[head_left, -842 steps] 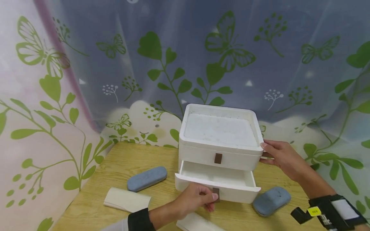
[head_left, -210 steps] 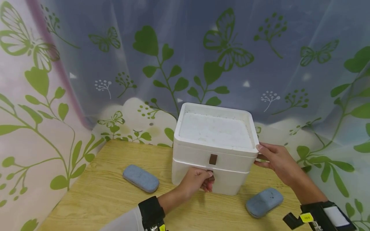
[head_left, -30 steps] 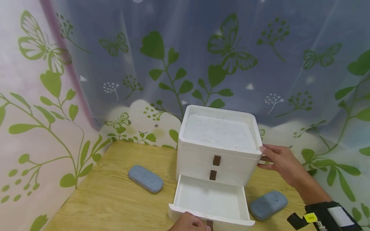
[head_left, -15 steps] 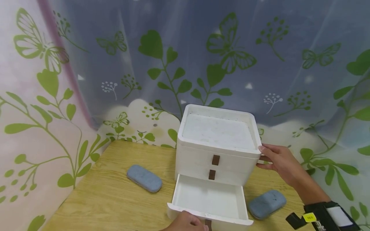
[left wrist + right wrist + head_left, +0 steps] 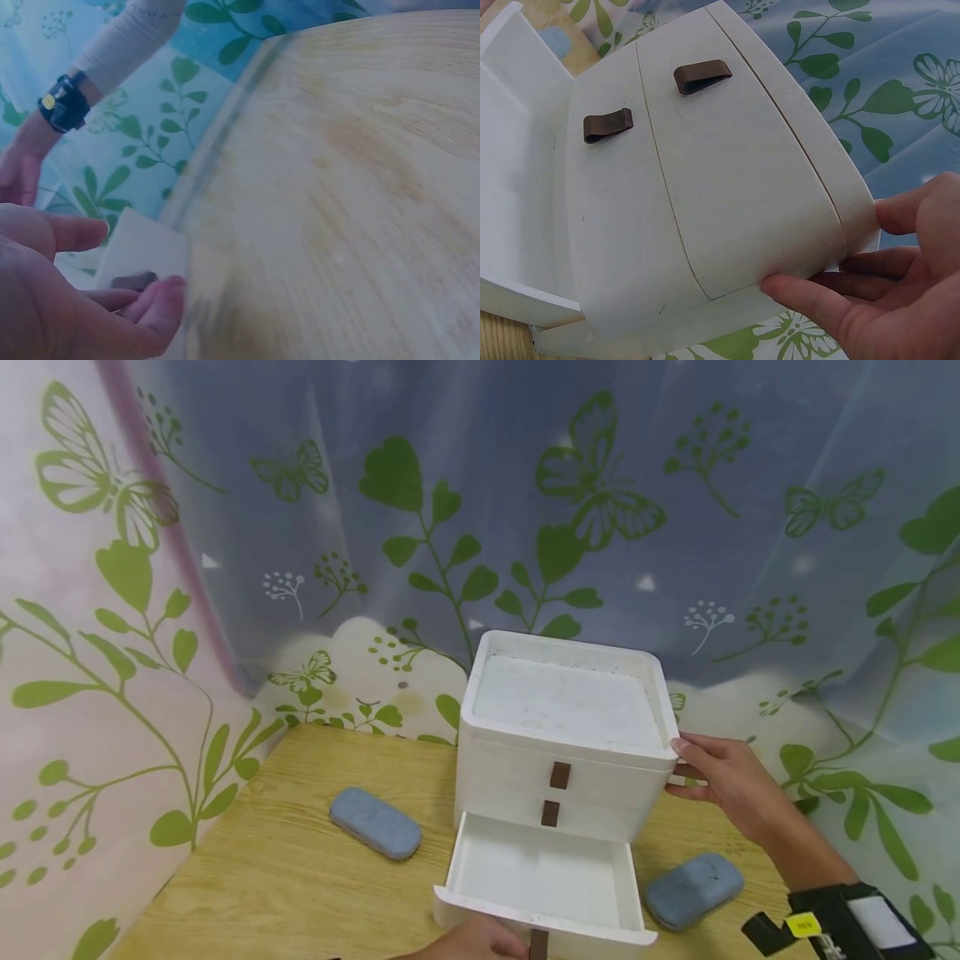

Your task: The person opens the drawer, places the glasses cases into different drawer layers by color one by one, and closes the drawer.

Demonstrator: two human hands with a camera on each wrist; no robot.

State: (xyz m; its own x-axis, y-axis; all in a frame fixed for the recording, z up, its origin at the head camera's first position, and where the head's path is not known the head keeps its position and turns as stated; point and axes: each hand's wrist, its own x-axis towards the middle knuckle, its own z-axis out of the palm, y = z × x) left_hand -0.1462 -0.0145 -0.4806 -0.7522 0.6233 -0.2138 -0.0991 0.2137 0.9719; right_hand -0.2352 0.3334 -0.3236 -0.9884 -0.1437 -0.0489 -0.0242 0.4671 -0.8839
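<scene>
A white drawer unit (image 5: 502,770) stands on the table, its bottom drawer (image 5: 540,881) pulled well out and bare inside. The two drawers above are pushed in, each with a brown tab. My left hand (image 5: 474,942) is at the bottom drawer's front, low in the head view. In the left wrist view its thumb stands apart from its fingers, beside the brown pull tab (image 5: 133,281). My right hand (image 5: 885,277) holds the unit's right side, thumb at the top rim and fingers against the side wall.
A blue-grey oblong case (image 5: 375,823) lies on the wooden table (image 5: 300,877) left of the unit; a similar case (image 5: 694,891) lies to its right. A patterned curtain (image 5: 480,510) hangs close behind.
Earlier the middle drawer was out, then pushed in; now the bottom drawer is out. The cream folded pieces are gone from view; the left case is turned. Lately my left fingers have loosened from the tab.
</scene>
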